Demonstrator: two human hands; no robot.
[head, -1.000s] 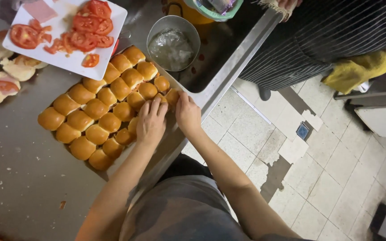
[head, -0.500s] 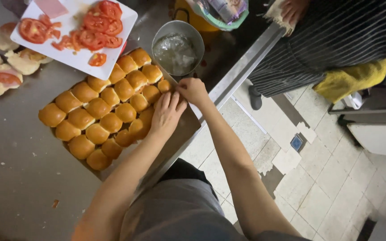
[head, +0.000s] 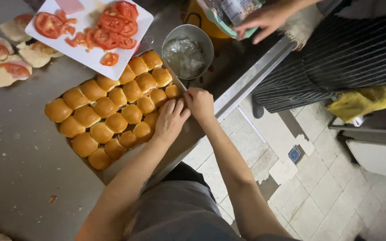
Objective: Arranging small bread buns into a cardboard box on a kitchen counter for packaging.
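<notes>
Two dozen or so golden buns (head: 112, 111) lay joined in one slab on the steel counter (head: 18, 178), near its edge. Over the last second your left hand (head: 171, 118) moved from the slab's near edge to its right corner, fingers flat on the buns, gripping nothing. Your right hand (head: 199, 103) shifted with it and pinched at the corner bun (head: 173, 91). A metal bowl (head: 188, 51) stood just beside that corner; the white board of tomato slices (head: 92, 27) overlapped the far side. A co-worker's hand (head: 264, 20) held a bag nearby.
</notes>
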